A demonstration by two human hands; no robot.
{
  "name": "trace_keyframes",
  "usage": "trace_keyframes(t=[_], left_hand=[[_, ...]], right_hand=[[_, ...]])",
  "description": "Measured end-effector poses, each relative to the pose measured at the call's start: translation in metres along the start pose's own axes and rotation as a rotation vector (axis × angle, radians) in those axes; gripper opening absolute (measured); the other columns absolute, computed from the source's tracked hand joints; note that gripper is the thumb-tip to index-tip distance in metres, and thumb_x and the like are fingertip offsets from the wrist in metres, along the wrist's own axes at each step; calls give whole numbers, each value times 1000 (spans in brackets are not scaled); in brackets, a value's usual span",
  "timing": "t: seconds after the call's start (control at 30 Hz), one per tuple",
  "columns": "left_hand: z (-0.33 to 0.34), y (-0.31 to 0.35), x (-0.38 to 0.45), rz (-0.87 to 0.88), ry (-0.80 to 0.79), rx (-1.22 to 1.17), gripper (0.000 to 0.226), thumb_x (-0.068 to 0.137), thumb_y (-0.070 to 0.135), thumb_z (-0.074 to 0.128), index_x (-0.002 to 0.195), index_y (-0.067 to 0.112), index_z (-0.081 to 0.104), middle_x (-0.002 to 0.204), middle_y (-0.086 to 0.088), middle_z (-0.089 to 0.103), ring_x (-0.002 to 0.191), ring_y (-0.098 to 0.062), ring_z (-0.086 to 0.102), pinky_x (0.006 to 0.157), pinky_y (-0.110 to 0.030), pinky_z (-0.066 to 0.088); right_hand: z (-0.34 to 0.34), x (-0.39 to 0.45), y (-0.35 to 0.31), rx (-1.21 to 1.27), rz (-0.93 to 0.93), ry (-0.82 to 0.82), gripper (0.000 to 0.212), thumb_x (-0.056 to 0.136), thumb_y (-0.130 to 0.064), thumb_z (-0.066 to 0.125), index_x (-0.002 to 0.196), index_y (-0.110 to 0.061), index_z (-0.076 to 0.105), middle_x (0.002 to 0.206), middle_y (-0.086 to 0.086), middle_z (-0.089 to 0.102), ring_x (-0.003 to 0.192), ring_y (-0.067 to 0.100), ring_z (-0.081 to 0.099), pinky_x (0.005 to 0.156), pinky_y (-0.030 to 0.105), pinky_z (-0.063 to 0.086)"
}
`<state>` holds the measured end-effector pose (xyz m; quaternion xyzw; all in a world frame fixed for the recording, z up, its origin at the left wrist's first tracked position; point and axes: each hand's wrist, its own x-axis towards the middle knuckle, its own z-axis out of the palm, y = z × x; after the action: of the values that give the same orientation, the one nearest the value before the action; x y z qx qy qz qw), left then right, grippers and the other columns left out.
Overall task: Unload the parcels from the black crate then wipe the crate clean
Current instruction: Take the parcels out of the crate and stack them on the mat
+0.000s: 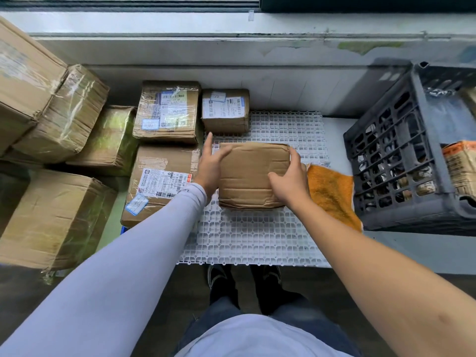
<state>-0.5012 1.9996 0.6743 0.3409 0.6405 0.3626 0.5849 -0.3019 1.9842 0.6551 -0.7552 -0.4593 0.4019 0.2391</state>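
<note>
Black crate (401,155) far right of held parcel, tilted, right side cut off; parcels inside partly seen through lattice wall. White grid mat (257,235) under everything, pale ledge behind. Brown parcel (253,173) on mat, gripped at right edge by right hand (289,181); left hand (210,168) flat against left side, fingers straight. Orange cloth (332,194) just right of grip. Labelled parcels (167,112) stacked left.

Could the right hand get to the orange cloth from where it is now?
Probably yes. The right hand rests on the plain brown cardboard parcel, and the fuzzy orange cloth lies right beside it on the white grid mat, uncovered.
</note>
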Motion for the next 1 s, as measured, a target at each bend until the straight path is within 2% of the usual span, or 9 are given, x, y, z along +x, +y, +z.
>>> trace_keyframes(t=[0.1, 0.17, 0.3, 0.4, 0.5, 0.6, 0.7, 0.83, 1.0], left_hand=[[-10, 14, -4, -130, -33, -137, 73, 90, 75, 52, 155, 47, 35, 150, 10, 51, 124, -20, 56, 103, -54, 47], [-14, 17, -4, -151, -31, -158, 67, 90, 80, 45, 145, 42, 48, 138, 8, 59, 124, -20, 57, 107, -59, 42], [-14, 23, -8, -166, -31, -190, 57, 97, 74, 39, 123, 33, 68, 126, 12, 63, 120, -17, 56, 99, -48, 42], [-18, 23, -9, -167, -2, -247, 60, 97, 72, 44, 115, 23, 73, 118, 5, 69, 117, -21, 61, 96, -48, 47], [-20, 22, -8, -164, 35, -315, 55, 97, 66, 51, 110, 15, 69, 103, -1, 68, 101, -21, 63, 93, -50, 51], [-18, 16, -6, -168, 62, -282, 41, 99, 57, 55, 103, 17, 65, 93, 1, 67, 93, -18, 62, 89, -47, 53], [-17, 11, -6, -174, 76, -200, 41, 96, 53, 63, 110, 15, 61, 98, -1, 68, 96, -20, 65, 86, -48, 57], [-18, 8, -7, -193, 61, -120, 54, 92, 60, 63, 130, 21, 62, 108, -2, 73, 100, -21, 69, 74, -42, 61], [-14, 14, -13, -225, 29, -121, 50, 96, 65, 53, 130, 31, 66, 118, 1, 72, 106, -20, 65, 85, -44, 55]], right_hand=[[-6, 3, -12, 139, 52, 26, 74, 97, -34, 63, 161, -26, 27, 155, 6, 37, 129, 22, 46, 83, 18, 48], [-8, 8, -16, 229, 72, 25, 71, 88, -53, 61, 151, -25, 46, 144, 6, 51, 127, 24, 53, 101, 38, 51], [-11, 15, -14, 474, 165, 53, 44, 86, -69, 57, 97, -28, 66, 108, -2, 69, 106, 25, 64, 89, 43, 51], [-17, 15, -12, 605, 224, 33, 63, 79, -80, 54, 97, -22, 71, 103, 1, 75, 99, 27, 68, 87, 47, 54], [-18, 16, -9, 657, 262, 40, 69, 78, -75, 61, 100, -9, 66, 95, 9, 72, 88, 25, 66, 82, 48, 58], [-17, 16, -7, 636, 253, 56, 46, 71, -59, 73, 78, -19, 52, 86, 6, 62, 83, 27, 60, 72, 47, 56], [-20, 12, -4, 611, 262, 14, 34, 68, -43, 76, 74, -24, 48, 86, 8, 60, 83, 28, 60, 66, 44, 53], [-23, 6, -1, 631, 269, -58, 22, 80, -27, 72, 88, -19, 53, 91, 6, 62, 88, 24, 60, 75, 44, 55], [-26, 4, 0, 621, 267, -85, 10, 85, -19, 66, 93, -17, 60, 90, 4, 61, 87, 23, 57, 73, 40, 52]])
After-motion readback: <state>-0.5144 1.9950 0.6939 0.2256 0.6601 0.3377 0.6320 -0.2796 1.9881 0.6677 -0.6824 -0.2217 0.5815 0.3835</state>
